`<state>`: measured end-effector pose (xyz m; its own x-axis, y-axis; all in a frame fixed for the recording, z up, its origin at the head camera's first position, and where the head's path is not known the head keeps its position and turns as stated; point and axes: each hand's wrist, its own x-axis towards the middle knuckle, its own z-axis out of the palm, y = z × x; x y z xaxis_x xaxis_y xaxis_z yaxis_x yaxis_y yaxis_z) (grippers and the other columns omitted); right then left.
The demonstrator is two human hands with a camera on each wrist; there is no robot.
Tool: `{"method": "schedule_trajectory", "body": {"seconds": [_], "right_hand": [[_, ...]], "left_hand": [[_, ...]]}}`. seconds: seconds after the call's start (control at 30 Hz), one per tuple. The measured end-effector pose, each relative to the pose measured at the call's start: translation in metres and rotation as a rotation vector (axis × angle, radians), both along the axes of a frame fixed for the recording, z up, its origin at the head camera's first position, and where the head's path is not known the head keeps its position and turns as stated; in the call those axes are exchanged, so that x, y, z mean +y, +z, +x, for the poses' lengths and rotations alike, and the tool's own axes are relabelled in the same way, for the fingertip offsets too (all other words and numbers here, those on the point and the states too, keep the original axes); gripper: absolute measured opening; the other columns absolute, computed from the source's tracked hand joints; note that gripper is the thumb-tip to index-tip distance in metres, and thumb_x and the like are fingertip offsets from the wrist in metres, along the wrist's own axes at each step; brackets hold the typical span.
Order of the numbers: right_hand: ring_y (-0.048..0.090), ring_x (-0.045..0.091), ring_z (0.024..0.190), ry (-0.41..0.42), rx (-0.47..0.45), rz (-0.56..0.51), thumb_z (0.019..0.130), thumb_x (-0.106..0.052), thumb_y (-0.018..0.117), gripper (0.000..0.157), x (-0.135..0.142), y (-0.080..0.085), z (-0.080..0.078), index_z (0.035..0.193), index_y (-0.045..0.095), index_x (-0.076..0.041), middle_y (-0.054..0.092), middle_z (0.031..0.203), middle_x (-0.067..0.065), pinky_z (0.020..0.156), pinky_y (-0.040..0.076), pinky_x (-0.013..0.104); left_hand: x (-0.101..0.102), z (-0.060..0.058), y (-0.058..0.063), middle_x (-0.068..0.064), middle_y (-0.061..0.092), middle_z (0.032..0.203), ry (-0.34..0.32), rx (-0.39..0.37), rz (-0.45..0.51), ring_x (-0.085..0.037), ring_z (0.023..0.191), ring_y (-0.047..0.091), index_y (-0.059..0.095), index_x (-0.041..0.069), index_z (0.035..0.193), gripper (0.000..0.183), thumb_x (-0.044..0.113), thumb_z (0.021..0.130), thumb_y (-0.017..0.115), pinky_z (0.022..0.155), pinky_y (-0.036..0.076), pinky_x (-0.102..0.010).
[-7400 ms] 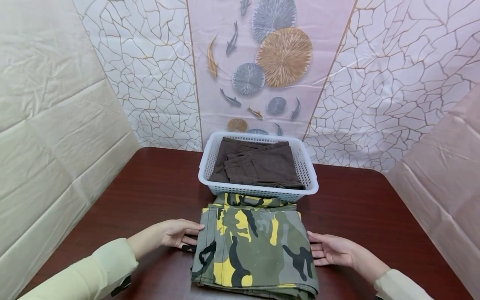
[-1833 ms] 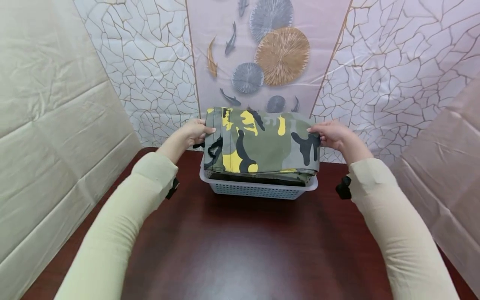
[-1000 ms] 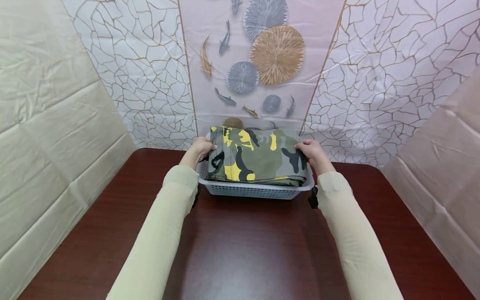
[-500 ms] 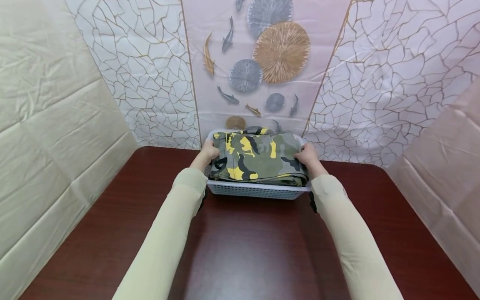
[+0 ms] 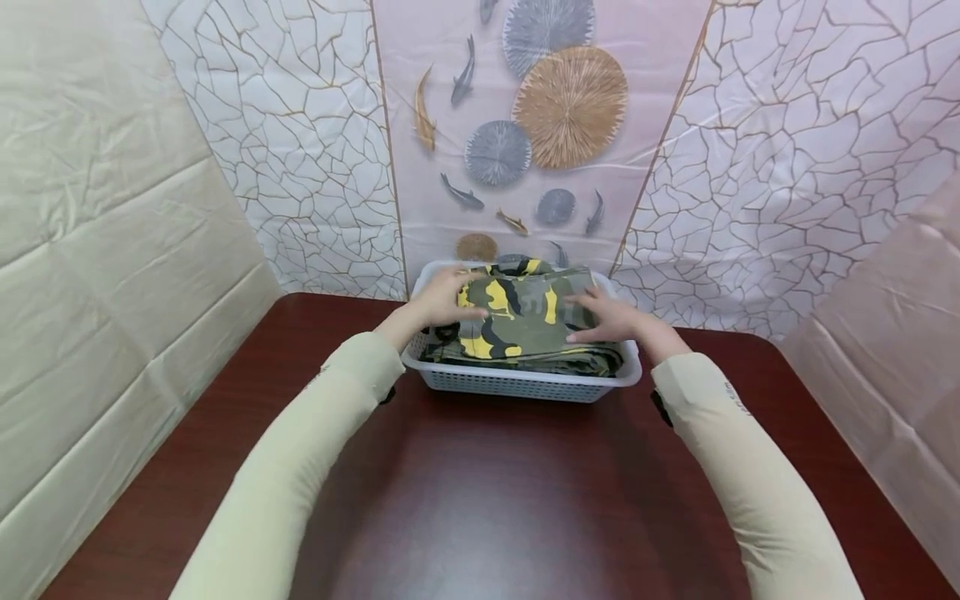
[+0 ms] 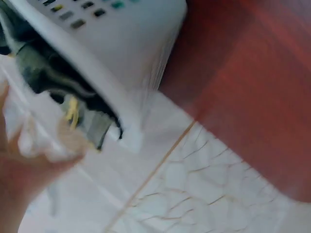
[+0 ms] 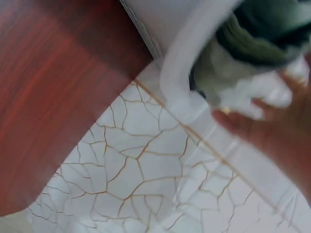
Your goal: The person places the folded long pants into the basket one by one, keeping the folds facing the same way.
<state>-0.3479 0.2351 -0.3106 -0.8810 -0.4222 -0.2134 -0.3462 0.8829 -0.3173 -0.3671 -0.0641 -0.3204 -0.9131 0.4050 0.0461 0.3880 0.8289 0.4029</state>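
A folded camouflage garment [image 5: 525, 317] in green, grey, black and yellow lies inside the white plastic basket [image 5: 517, 386]. My left hand [image 5: 442, 300], its fingers spread, is over the garment's left side. On the other side, my right hand [image 5: 615, 321] has its fingers stretched over the right part of the cloth. Neither hand grips it; whether the fingertips touch it, I cannot tell. Both wrist views are blurred: the left shows a hand [image 6: 24, 179] beside the basket's rim, the right a hand [image 7: 272, 128] near the cloth. The brown garment seen earlier in the basket is hidden.
The basket stands at the back of a dark red wooden table [image 5: 480, 500]. Close behind it hangs a patterned backdrop [image 5: 517, 192]. Pale padded panels flank the table on the left [image 5: 112, 275] and right [image 5: 885, 333].
The camouflage garment went from the table into the basket, on top of the brown one, held by both hands. Since half a second ago both hands have let go and moved inward over it.
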Motion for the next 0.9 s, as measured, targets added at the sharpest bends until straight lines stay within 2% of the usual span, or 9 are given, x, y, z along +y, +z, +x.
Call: {"method": "schedule_trajectory", "body": {"seconds": [0.07, 0.13, 0.2, 0.27, 0.37, 0.5, 0.63, 0.83, 0.9], "right_hand": [[0.001, 0.052, 0.139, 0.052, -0.116, -0.020, 0.092, -0.039, 0.058, 0.080, 0.006, 0.000, 0.002, 0.151, 0.017, -0.004, -0.006, 0.152, 0.034, 0.108, 0.015, 0.067], [-0.009, 0.050, 0.140, 0.062, -0.216, -0.023, 0.094, -0.042, 0.055, 0.082, 0.009, -0.003, 0.003, 0.152, 0.012, -0.004, -0.011, 0.152, 0.033, 0.109, 0.011, 0.067], [-0.010, 0.048, 0.140, 0.065, -0.261, 0.002, 0.094, -0.046, 0.052, 0.083, 0.009, -0.008, 0.004, 0.152, 0.010, -0.005, -0.011, 0.152, 0.033, 0.110, 0.009, 0.066], [-0.010, 0.048, 0.141, 0.064, -0.289, 0.035, 0.094, -0.050, 0.050, 0.085, 0.007, -0.014, 0.005, 0.152, 0.009, -0.005, -0.009, 0.153, 0.032, 0.111, 0.009, 0.065], [-0.005, 0.049, 0.140, 0.056, -0.289, 0.093, 0.093, -0.052, 0.048, 0.086, 0.003, -0.020, 0.007, 0.152, 0.008, -0.004, -0.002, 0.153, 0.032, 0.111, 0.012, 0.065], [0.002, 0.050, 0.140, 0.029, -0.273, 0.139, 0.094, -0.052, 0.047, 0.086, -0.003, -0.026, 0.006, 0.152, 0.007, -0.002, 0.004, 0.153, 0.033, 0.111, 0.015, 0.063], [0.000, 0.048, 0.141, -0.033, -0.306, 0.126, 0.094, -0.052, 0.048, 0.088, -0.011, -0.030, 0.005, 0.152, 0.003, -0.004, -0.002, 0.153, 0.033, 0.113, 0.015, 0.060], [-0.003, 0.048, 0.141, -0.058, -0.306, 0.133, 0.096, -0.047, 0.047, 0.086, -0.017, -0.035, 0.004, 0.151, 0.000, -0.001, -0.006, 0.152, 0.035, 0.113, 0.014, 0.060], [-0.003, 0.048, 0.141, -0.049, -0.306, 0.139, 0.096, -0.047, 0.046, 0.086, -0.019, -0.038, 0.003, 0.151, -0.001, 0.000, -0.006, 0.151, 0.035, 0.113, 0.013, 0.060]], "left_hand": [[0.001, 0.007, 0.003, -0.021, 0.010, 0.157, -0.176, -0.106, -0.088, -0.040, 0.145, 0.003, 0.029, 0.014, 0.149, 0.074, 0.042, 0.089, 0.062, 0.117, -0.001, -0.055], [0.002, 0.013, 0.001, -0.021, -0.002, 0.158, -0.243, -0.236, -0.142, -0.041, 0.144, -0.007, 0.026, 0.021, 0.151, 0.075, 0.045, 0.089, 0.060, 0.114, -0.008, -0.058], [0.002, 0.016, -0.005, -0.019, -0.012, 0.157, -0.251, -0.334, -0.174, -0.044, 0.142, -0.016, 0.020, 0.026, 0.152, 0.075, 0.048, 0.090, 0.057, 0.113, -0.010, -0.060], [0.002, 0.017, -0.012, -0.017, -0.018, 0.156, -0.250, -0.385, -0.194, -0.045, 0.140, -0.020, 0.016, 0.030, 0.152, 0.076, 0.051, 0.090, 0.055, 0.113, -0.010, -0.060], [0.001, 0.015, -0.024, -0.014, -0.019, 0.157, -0.236, -0.417, -0.200, -0.045, 0.140, -0.021, 0.013, 0.034, 0.152, 0.078, 0.056, 0.089, 0.053, 0.114, -0.006, -0.061], [0.000, 0.010, -0.033, -0.013, -0.014, 0.158, -0.221, -0.451, -0.189, -0.039, 0.145, -0.011, 0.015, 0.035, 0.151, 0.078, 0.057, 0.087, 0.055, 0.116, 0.005, -0.058], [0.002, 0.002, -0.036, -0.013, -0.011, 0.159, -0.214, -0.487, -0.206, -0.033, 0.147, -0.004, 0.018, 0.035, 0.151, 0.076, 0.055, 0.087, 0.055, 0.116, 0.014, -0.055], [0.008, -0.001, -0.034, -0.013, -0.012, 0.159, -0.193, -0.509, -0.236, -0.031, 0.147, -0.007, 0.021, 0.034, 0.151, 0.075, 0.056, 0.088, 0.055, 0.116, 0.013, -0.054], [0.010, 0.002, -0.031, -0.013, -0.009, 0.159, -0.202, -0.495, -0.295, -0.031, 0.147, -0.007, 0.019, 0.033, 0.151, 0.074, 0.057, 0.089, 0.051, 0.117, 0.007, -0.054]]}}
